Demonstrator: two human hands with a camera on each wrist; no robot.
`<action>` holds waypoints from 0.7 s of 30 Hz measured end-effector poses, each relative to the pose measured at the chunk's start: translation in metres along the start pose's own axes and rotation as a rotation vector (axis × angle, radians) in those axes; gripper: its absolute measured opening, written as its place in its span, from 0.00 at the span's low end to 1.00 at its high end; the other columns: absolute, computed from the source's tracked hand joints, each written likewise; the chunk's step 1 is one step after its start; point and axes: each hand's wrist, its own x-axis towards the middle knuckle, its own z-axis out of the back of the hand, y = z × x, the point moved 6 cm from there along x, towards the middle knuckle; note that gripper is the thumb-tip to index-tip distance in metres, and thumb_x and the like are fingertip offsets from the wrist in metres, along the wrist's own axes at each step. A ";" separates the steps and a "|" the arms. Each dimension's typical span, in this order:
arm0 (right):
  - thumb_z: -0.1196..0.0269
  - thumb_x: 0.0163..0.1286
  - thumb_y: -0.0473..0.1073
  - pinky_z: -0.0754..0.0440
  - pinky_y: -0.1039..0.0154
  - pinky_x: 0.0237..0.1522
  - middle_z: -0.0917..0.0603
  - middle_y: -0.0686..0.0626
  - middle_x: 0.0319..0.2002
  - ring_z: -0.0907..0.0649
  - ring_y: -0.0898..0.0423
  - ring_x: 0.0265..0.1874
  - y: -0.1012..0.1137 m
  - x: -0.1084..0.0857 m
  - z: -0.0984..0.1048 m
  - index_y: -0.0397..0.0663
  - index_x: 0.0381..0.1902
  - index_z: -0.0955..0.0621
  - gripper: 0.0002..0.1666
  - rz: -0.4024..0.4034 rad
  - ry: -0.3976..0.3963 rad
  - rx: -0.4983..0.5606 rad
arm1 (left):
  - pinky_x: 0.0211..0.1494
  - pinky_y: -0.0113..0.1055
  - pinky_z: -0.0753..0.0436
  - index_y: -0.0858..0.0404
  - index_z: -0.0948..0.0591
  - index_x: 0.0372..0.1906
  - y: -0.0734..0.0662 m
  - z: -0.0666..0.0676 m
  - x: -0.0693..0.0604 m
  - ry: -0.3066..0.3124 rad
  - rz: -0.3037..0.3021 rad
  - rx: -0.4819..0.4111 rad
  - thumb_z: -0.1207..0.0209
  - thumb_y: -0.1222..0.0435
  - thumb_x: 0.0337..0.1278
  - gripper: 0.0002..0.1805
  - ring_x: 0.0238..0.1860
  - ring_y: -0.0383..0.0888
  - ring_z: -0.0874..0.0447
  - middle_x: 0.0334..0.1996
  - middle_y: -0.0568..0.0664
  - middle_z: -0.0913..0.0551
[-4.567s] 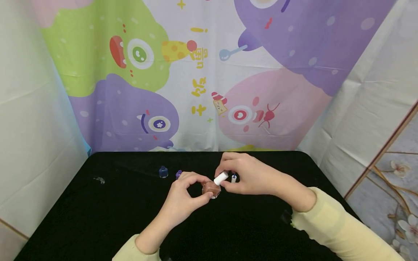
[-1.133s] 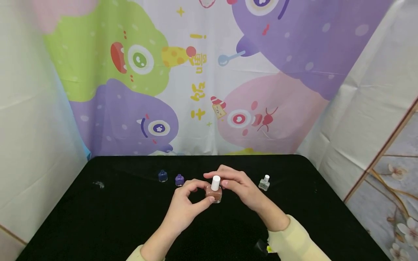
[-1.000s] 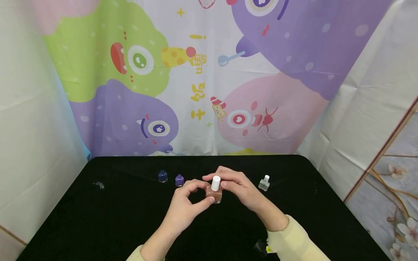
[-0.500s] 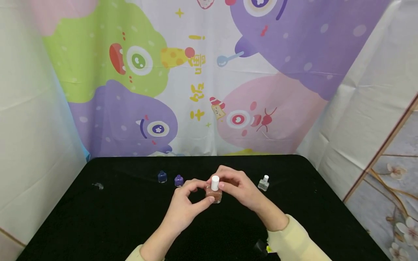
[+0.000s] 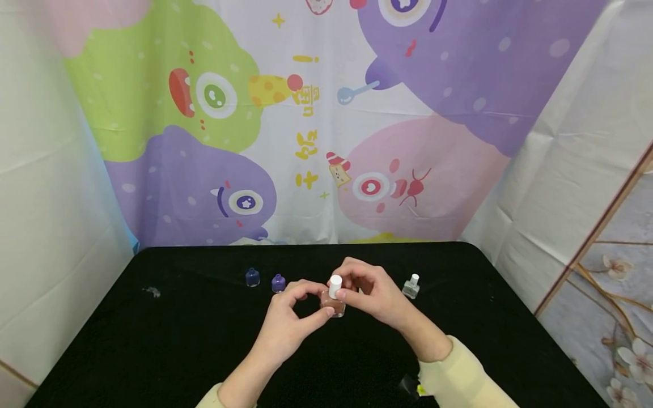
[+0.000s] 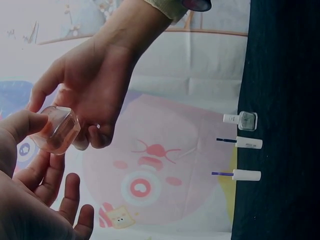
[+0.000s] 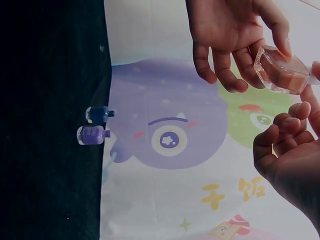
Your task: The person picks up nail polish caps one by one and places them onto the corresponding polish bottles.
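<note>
My left hand holds a small glass nail polish bottle of brownish-pink polish between thumb and fingers, above the black table. Its white cap sits upright on the neck. With thumb and fingertips, my right hand pinches that cap from the right. In the left wrist view the pink bottle shows at the left, its cap hidden. The right wrist view has the bottle at the upper right, only a bit of the cap showing at the edge.
Uncapped dark blue and purple bottles stand behind my left hand. A capped clear bottle stands to the right. Two white brush caps, blue-tipped and purple-tipped, stand brush-up. A patterned curtain hangs behind the table.
The white cap was tilted at the bottle's neck and now stands straight on it. My right fingers, spread about a second ago, have closed on the cap. The left hand stays about in place.
</note>
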 end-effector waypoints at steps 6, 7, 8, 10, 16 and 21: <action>0.40 0.62 0.34 0.30 0.67 0.27 0.28 0.51 0.30 0.29 0.58 0.27 -0.004 0.001 -0.001 0.45 0.40 0.23 0.08 -0.046 -0.026 0.008 | 0.53 0.40 0.32 0.51 0.17 0.40 0.000 0.000 0.000 -0.014 -0.001 0.012 0.30 0.61 0.45 0.14 0.46 0.41 0.25 0.39 0.40 0.17; 0.39 0.62 0.34 0.30 0.68 0.27 0.28 0.51 0.30 0.29 0.58 0.27 -0.004 0.001 -0.001 0.45 0.40 0.23 0.08 -0.053 -0.030 0.013 | 0.53 0.40 0.32 0.51 0.17 0.40 0.000 0.000 0.000 -0.016 -0.002 0.013 0.30 0.61 0.44 0.14 0.46 0.41 0.25 0.39 0.39 0.17; 0.39 0.62 0.34 0.30 0.68 0.28 0.28 0.51 0.30 0.29 0.58 0.27 -0.004 0.001 -0.001 0.45 0.40 0.23 0.08 -0.058 -0.034 0.020 | 0.53 0.40 0.32 0.51 0.17 0.40 0.000 0.000 0.000 -0.019 -0.003 0.015 0.30 0.61 0.44 0.14 0.46 0.41 0.25 0.39 0.39 0.17; 0.39 0.62 0.35 0.29 0.68 0.28 0.29 0.51 0.29 0.29 0.58 0.26 -0.005 0.001 -0.001 0.44 0.39 0.24 0.08 -0.066 -0.044 0.029 | 0.53 0.41 0.32 0.50 0.17 0.40 0.001 0.000 0.000 -0.023 0.000 0.015 0.30 0.61 0.45 0.14 0.46 0.41 0.25 0.39 0.39 0.17; 0.37 0.60 0.36 0.27 0.68 0.30 0.29 0.50 0.29 0.28 0.60 0.27 -0.006 0.002 -0.002 0.43 0.36 0.27 0.09 -0.100 -0.061 0.031 | 0.54 0.42 0.32 0.50 0.17 0.39 0.003 0.000 0.000 -0.032 0.023 0.019 0.30 0.60 0.44 0.14 0.46 0.41 0.25 0.39 0.39 0.17; 0.36 0.60 0.38 0.28 0.68 0.30 0.29 0.50 0.30 0.29 0.60 0.26 -0.008 0.002 -0.003 0.44 0.36 0.28 0.11 -0.128 -0.069 0.011 | 0.54 0.42 0.32 0.49 0.17 0.39 0.003 0.000 -0.001 -0.032 0.029 0.022 0.30 0.61 0.44 0.14 0.47 0.40 0.25 0.39 0.38 0.17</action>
